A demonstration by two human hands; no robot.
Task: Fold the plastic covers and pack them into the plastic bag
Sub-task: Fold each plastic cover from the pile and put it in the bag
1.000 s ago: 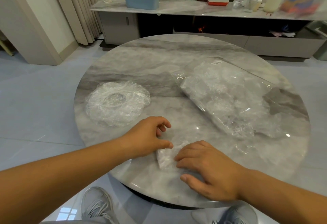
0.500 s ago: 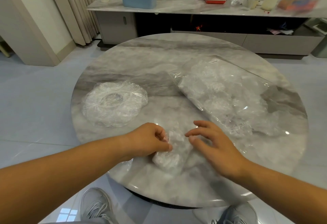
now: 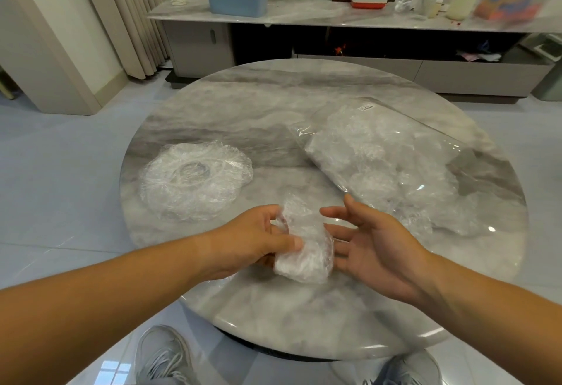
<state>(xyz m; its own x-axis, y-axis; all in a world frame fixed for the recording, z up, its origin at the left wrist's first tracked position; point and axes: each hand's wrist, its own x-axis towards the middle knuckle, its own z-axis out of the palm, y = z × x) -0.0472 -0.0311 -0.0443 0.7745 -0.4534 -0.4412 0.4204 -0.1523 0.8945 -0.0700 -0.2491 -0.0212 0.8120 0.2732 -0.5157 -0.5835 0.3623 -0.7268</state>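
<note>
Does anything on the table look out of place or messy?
Nothing stands out. The left hand holds a folded cover, the right hand is open beside it, the unfolded covers sit stacked, and the bag lies on the table.

Both bare forearms reach forward and inward, the left hand pinching a folded plastic cover between thumb and curled fingers, the right hand palm-up just beside it, fingers straight and spread.
</note>
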